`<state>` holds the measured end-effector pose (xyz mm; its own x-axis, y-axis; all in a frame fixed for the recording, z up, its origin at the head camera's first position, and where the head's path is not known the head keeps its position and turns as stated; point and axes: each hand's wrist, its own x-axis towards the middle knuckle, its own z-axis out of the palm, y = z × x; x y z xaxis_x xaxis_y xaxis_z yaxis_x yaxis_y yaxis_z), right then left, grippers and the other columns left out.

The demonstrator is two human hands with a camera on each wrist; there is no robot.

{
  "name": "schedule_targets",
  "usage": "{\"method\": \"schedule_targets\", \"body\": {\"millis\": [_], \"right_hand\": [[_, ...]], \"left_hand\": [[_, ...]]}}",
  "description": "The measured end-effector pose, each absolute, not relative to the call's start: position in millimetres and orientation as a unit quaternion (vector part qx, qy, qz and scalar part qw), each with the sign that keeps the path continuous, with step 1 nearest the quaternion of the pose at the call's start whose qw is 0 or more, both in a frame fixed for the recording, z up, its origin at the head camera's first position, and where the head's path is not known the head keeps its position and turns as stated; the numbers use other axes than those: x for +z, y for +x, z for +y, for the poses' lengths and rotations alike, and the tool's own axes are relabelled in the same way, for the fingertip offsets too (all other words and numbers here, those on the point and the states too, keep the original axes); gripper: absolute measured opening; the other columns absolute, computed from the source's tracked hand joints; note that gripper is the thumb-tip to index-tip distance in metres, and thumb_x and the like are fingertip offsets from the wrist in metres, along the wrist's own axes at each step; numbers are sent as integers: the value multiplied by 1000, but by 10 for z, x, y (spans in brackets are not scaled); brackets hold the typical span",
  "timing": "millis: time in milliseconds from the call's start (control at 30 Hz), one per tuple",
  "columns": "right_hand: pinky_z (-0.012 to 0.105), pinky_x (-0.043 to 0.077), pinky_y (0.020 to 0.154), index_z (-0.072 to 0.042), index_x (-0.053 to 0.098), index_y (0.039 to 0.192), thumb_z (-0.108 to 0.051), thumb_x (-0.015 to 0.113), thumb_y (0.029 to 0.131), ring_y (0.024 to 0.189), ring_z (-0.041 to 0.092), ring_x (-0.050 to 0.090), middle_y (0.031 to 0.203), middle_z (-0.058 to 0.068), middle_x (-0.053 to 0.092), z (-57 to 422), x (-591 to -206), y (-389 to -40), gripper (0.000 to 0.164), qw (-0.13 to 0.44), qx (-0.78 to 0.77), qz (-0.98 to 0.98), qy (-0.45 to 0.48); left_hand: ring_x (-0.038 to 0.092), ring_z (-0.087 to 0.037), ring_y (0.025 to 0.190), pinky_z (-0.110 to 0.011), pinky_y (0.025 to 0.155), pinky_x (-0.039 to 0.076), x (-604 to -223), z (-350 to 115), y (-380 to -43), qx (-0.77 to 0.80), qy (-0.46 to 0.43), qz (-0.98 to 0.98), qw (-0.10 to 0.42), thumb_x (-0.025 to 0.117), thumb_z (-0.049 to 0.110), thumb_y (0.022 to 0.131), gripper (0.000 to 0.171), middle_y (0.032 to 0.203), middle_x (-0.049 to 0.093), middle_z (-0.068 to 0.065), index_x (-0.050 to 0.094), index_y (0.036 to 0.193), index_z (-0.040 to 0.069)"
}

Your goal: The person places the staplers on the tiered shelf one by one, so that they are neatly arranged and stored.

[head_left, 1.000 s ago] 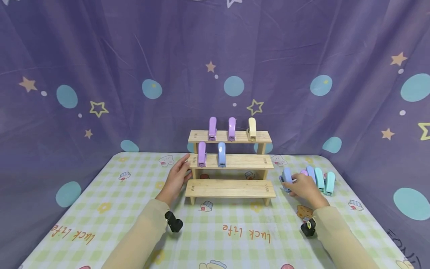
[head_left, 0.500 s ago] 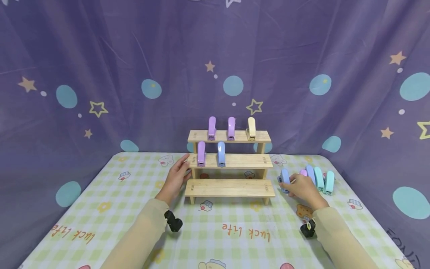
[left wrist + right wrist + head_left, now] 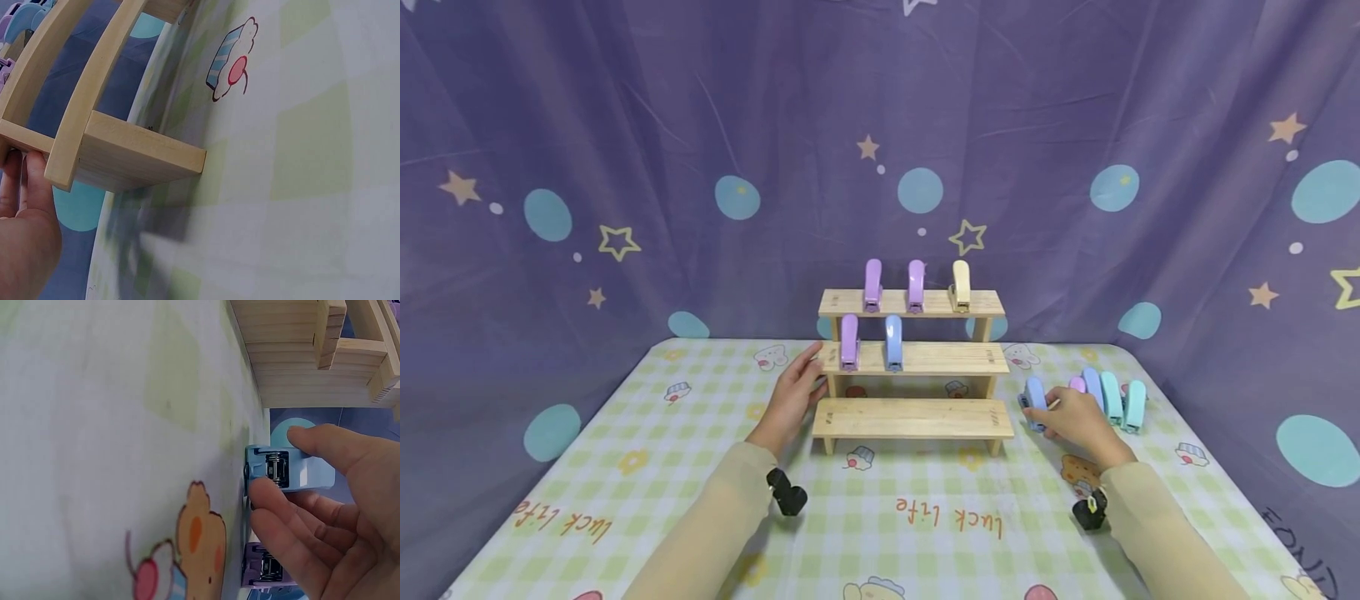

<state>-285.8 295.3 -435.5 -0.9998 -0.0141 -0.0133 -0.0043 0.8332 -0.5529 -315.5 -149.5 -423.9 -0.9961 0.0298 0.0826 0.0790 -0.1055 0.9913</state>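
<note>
In the head view, a three-tier wooden rack point(image 3: 913, 419) stands on the table. My left hand point(image 3: 788, 402) lies against the left end of its middle shelf; in the left wrist view the fingertips point(image 3: 37, 164) are right at the shelf's end. To the right of the rack, my right hand point(image 3: 1078, 419) pinches a light blue stapler point(image 3: 1033, 392) between thumb and fingers. The right wrist view shows that blue stapler point(image 3: 315, 474) on end, low over the tablecloth, its metal works facing the camera. A purple stapler point(image 3: 259, 565) is beside it, partly behind the fingers.
Two purple staplers point(image 3: 916, 283) and a cream one point(image 3: 961, 285) stand on the top shelf. The middle shelf bears a purple stapler point(image 3: 849, 340) and a blue one point(image 3: 893, 340). Past my right hand are another blue stapler point(image 3: 1093, 385) and two teal staplers point(image 3: 1134, 404).
My right hand and the blue stapler have shifted slightly to the left, and the stapler has turned a little. My left hand has stayed at the rack.
</note>
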Motion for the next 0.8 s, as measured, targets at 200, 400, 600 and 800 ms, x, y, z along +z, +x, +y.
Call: {"method": "schedule_targets", "body": {"millis": [200, 400, 600, 800], "right_hand": [[35, 55, 62, 7, 59, 113, -41, 74, 91, 62, 17, 65, 71, 1, 68, 2957, -4325, -2840, 55, 10, -299, 954, -8], [32, 54, 60, 6, 59, 109, -41, 72, 92, 64, 19, 68, 79, 5, 71, 2977, -4240, -2824, 52, -4, -311, 950, -22], [31, 51, 58, 4, 57, 111, -50, 72, 90, 68, 23, 70, 86, 9, 71, 2987, -4108, -2801, 60, -14, -316, 948, -26], [34, 56, 59, 4, 56, 115, -53, 70, 91, 70, 25, 70, 92, 13, 70, 2993, -3943, -2731, 64, -36, -310, 949, -40]], "left_hand": [[44, -28, 134, -38, 112, 42, -4235, -1500, -3148, -741, -41, -670, 14, 45, 24, 109, 50, 148, 44, -13, 34, 158, 16], [45, -28, 132, -38, 112, 42, -4246, -1511, -3154, -739, -45, -672, 13, 44, 24, 110, 50, 146, 45, -14, 33, 158, 16], [46, -29, 130, -38, 111, 43, -4252, -1514, -3158, -739, -46, -672, 17, 45, 25, 109, 50, 145, 46, -15, 34, 158, 17], [45, -28, 132, -37, 112, 42, -4237, -1504, -3151, -741, -45, -670, 16, 45, 26, 109, 50, 147, 45, -13, 35, 157, 18]]}}
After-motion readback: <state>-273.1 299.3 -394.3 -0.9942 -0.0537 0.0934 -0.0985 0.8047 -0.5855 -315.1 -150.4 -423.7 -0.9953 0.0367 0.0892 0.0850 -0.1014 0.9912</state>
